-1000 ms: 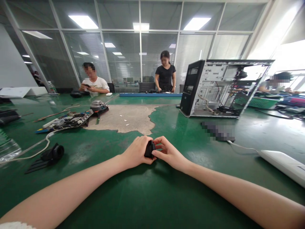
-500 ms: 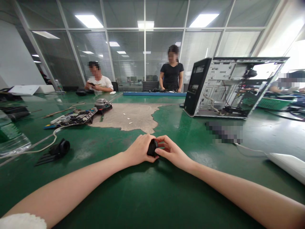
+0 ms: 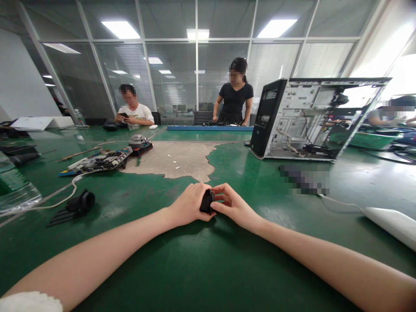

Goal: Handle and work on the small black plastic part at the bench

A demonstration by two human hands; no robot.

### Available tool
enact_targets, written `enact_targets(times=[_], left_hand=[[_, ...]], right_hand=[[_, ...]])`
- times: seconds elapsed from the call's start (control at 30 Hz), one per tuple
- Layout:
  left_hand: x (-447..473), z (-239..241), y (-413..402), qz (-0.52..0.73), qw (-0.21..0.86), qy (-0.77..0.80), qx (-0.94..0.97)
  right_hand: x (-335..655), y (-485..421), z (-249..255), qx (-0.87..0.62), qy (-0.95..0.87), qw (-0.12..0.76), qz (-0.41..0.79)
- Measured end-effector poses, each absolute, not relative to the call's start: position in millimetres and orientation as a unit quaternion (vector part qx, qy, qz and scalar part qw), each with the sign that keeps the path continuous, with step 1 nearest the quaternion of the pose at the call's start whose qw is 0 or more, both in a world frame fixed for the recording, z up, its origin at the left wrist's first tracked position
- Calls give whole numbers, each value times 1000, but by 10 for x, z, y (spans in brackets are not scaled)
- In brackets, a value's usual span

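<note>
Between my two hands, low over the green table (image 3: 182,264), is a small black block-shaped part (image 3: 206,202); its exact kind does not show. My left hand (image 3: 189,203) wraps round it from the left, covering much of that side. From the right, my right hand (image 3: 232,206) pinches its edge with thumb and fingertips. Off to the left lies a black strap-like piece with a round end (image 3: 85,201). Beyond it rests a circuit board (image 3: 100,161) with many components, beside a metal-topped heatsink or fan unit (image 3: 139,144).
An open computer case (image 3: 305,121) stands at the right, with a blurred dark object (image 3: 302,180) before it. A white box-like device (image 3: 390,223) trails a cable. A water bottle (image 3: 17,182) is at far left. Two people (image 3: 235,97) are across the table.
My hands and the black part stay almost where they were. The standing person across the table has leaned and shifted their arms outward.
</note>
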State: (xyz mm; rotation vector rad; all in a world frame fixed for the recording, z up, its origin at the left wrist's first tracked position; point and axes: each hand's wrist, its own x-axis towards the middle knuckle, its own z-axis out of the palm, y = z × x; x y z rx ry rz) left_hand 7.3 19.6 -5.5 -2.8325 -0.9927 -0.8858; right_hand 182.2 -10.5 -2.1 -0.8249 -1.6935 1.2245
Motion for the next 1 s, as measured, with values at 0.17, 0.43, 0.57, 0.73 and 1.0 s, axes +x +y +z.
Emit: enact_targets(times=[0.17,0.43,0.57,0.73,1.0], left_hand=[[64,-52,191,-269,12,-323,-907],[79,-52,196,-273,16,-326,-905],[92,-25,180,-270,5,-334,-903],[90,-21,183,-277,3,-333,-901],[75,-11,168,-266,9,-336,-903]], right_hand=[[1856,-79,-60,-295,-689,421,511],[1832,-87,-55,-303,-683,436,502],[1832,-84,-27,-325,-686,432,487],[1848,-73,-25,-323,-688,416,499],[1822,-101,-25,-293,-671,431,528]])
